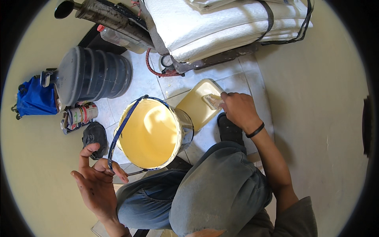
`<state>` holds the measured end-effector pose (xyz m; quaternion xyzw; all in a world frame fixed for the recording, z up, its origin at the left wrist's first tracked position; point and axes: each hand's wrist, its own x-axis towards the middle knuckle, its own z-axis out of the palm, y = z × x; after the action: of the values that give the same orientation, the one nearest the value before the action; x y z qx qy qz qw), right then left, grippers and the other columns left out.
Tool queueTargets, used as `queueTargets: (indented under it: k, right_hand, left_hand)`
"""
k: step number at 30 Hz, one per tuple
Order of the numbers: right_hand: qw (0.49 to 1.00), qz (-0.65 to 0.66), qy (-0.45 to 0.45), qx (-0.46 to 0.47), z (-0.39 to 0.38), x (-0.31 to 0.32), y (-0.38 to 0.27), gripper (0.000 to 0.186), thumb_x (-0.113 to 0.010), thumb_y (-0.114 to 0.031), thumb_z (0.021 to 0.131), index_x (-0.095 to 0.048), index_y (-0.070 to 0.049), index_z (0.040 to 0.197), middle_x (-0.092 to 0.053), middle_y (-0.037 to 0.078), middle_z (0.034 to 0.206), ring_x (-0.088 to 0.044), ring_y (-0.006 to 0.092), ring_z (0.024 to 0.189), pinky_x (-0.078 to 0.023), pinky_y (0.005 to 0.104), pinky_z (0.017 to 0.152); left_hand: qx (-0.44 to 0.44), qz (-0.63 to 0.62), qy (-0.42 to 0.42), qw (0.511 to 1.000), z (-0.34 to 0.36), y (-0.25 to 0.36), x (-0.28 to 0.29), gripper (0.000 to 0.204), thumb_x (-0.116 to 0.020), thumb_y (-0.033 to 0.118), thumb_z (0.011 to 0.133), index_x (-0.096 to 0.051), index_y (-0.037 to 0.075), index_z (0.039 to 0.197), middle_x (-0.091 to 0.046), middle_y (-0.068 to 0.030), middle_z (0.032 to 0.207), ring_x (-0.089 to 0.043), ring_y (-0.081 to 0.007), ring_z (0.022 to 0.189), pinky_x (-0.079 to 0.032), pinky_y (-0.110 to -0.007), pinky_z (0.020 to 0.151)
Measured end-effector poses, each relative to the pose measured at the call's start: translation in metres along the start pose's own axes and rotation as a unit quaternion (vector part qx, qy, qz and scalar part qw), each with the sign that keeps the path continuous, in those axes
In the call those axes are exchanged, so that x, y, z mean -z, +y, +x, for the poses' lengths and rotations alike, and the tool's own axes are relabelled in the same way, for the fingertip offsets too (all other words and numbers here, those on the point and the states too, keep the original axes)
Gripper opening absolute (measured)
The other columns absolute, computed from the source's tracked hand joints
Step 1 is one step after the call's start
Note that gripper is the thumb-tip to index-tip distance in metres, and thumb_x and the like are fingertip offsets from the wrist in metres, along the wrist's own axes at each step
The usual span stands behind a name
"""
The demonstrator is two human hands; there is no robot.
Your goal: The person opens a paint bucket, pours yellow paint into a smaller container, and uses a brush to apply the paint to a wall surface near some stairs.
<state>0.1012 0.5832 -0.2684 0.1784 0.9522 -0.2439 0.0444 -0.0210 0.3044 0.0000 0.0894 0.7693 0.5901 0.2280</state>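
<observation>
A bucket (182,128) of pale yellow paint stands on the tiles left of centre, its rim smeared with paint. My left hand (96,185) is at its blue handle (123,125); some fingers hook under the handle while the thumb and index finger stick out. To the bucket's right lies a shallow paint tray (190,99), coated in the same yellow. My right hand (241,110) grips what looks like a paintbrush (213,101), flat and smeared with paint, over the tray's right side. The fingers hide most of the brush's handle.
A large water jug (94,75) lies at the left, beside paint cans (82,113), a blue bag (37,96) and a black bundle (94,138). Folded white sheets (221,29) overhang the far side, near a metal cylinder (112,21) and red hose (152,67). My knees are close to the bucket.
</observation>
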Motion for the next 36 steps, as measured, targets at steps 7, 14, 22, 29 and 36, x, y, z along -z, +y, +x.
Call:
queueTargets:
  k: [7, 14, 22, 29, 36]
  right_hand:
    - [0.998, 0.042, 0.05, 0.007, -0.037, 0.005, -0.011, 0.016, -0.069, -0.016, 0.093, -0.065, -0.009, 0.107, -0.067, 0.011, 0.088, -0.069, 0.0346, 0.073, -0.054, 0.0459, 0.063]
    - [0.992, 0.07, 0.106, 0.011, -0.051, 0.004, -0.01, 0.018, -0.071, -0.019, 0.093, -0.066, -0.009, 0.107, -0.065, 0.011, 0.085, -0.068, 0.0318, 0.069, -0.054, 0.0434, 0.062]
    - [0.942, 0.301, 0.085, -0.124, -0.067, -0.004, 0.025, 0.019, -0.072, -0.018, 0.096, -0.072, -0.004, 0.11, -0.075, 0.009, 0.094, -0.07, 0.0231, 0.074, -0.055, 0.0323, 0.069]
    - [0.777, 0.591, 0.041, -0.214, -0.084, 0.015, 0.032, 0.023, -0.071, -0.02, 0.101, -0.07, 0.0, 0.111, -0.065, -0.002, 0.08, -0.055, 0.0054, 0.065, -0.046, 0.0238, 0.059]
    - [0.706, 0.678, 0.043, -0.199, -0.087, 0.02, 0.016, 0.02, -0.07, -0.019, 0.101, -0.069, -0.002, 0.112, -0.056, -0.004, 0.07, -0.048, 0.0027, 0.059, -0.038, 0.0204, 0.054]
  left_hand:
    - [-0.004, -0.002, 0.001, 1.0, 0.004, -0.001, 0.0, 0.074, -0.025, 0.063, 0.109, -0.04, -0.003, 0.141, -0.064, -0.0137, 0.07, -0.062, -0.0237, 0.061, -0.049, -0.033, 0.07]
    - [-0.004, -0.001, -0.005, 1.0, 0.007, -0.002, 0.004, 0.074, -0.025, 0.063, 0.109, -0.04, -0.003, 0.14, -0.064, -0.0133, 0.071, -0.062, -0.0237, 0.062, -0.049, -0.033, 0.07]
    - [0.002, -0.01, 0.0, 1.0, 0.008, -0.002, 0.0, 0.073, -0.025, 0.063, 0.109, -0.04, -0.002, 0.14, -0.065, -0.0117, 0.074, -0.061, -0.0231, 0.062, -0.051, -0.034, 0.068]
    - [0.0, -0.005, -0.023, 1.0, 0.009, -0.004, -0.001, 0.072, -0.024, 0.062, 0.109, -0.04, -0.002, 0.139, -0.067, -0.0116, 0.077, -0.062, -0.0232, 0.062, -0.052, -0.034, 0.068]
    - [-0.002, -0.004, -0.034, 0.999, 0.01, -0.005, -0.006, 0.072, -0.024, 0.062, 0.109, -0.04, -0.002, 0.14, -0.069, -0.0113, 0.08, -0.063, -0.024, 0.063, -0.052, -0.034, 0.068]
